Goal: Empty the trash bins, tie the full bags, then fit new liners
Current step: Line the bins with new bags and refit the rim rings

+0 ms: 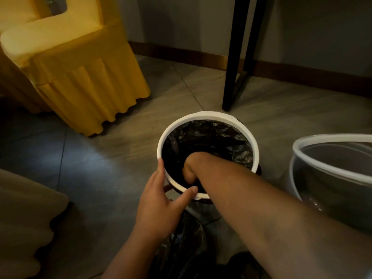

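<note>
A round bin with a white rim (203, 115) stands on the floor in the middle, lined with a black plastic liner (227, 137). My left hand (161, 200) rests on the near left rim, fingers straight, with the thumb hooked over the edge. My right hand (191, 168) reaches down inside the bin against the liner; its fingers are hidden in the dark. A black bag (181, 248) lies on the floor just below the bin, between my arms.
A second bin with a white rim (322, 158) and a clear liner stands at the right edge. A yellow-covered chair (84, 73) sits at upper left, black table legs (235, 73) behind the bin, and beige fabric (24, 218) at lower left.
</note>
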Demonstrator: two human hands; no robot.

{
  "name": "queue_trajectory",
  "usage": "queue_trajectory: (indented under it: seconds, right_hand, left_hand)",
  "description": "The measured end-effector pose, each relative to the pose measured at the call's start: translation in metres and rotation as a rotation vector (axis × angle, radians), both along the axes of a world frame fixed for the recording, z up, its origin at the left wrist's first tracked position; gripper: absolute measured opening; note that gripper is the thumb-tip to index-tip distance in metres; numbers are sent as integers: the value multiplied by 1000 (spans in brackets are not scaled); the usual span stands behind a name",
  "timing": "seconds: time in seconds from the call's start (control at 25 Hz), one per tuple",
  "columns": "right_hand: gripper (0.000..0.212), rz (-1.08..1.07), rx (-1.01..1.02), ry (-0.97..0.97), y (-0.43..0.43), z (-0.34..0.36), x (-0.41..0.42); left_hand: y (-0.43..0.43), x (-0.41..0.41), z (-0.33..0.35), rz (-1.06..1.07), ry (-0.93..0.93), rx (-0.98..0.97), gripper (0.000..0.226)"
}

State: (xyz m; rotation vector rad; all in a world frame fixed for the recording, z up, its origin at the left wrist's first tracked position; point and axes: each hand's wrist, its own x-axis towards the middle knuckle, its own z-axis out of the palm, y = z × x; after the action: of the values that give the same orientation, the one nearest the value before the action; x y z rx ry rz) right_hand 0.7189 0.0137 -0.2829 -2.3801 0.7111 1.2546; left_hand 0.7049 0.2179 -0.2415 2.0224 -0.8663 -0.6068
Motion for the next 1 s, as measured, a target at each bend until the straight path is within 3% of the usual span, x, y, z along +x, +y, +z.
queue_trajectory:
  seconds: [0.16,0.24,0.36,0.52,0.72,0.84,1.0]
  right_hand:
    - [50,-64,-5,24,-38,26,-6]
    - [45,-83,-35,145,-57,29,-22]
    - [57,4,-34,274,-51,12,-39]
    - [53,243,-74,374,-16,-22,-28]
    - [70,230,-45,268,-26,-8,-20]
    - [62,183,14,240,-18,-3,-33]
    - [42,-98,-6,-119,-19,34,-55]
  left_hand:
    - [-4,3,0,-18,-49,-6,123]
    - [-4,3,0,-40,-33,6,130]
    - [-1,-1,2,-76,-68,56,145]
    - [-1,-1,-1,-70,-56,79,146]
    - [-1,-2,-3,-75,-80,83,143]
    - [-5,-1,-5,-76,-60,91,144]
    - [-8,-4,1,-51,-114,140,144]
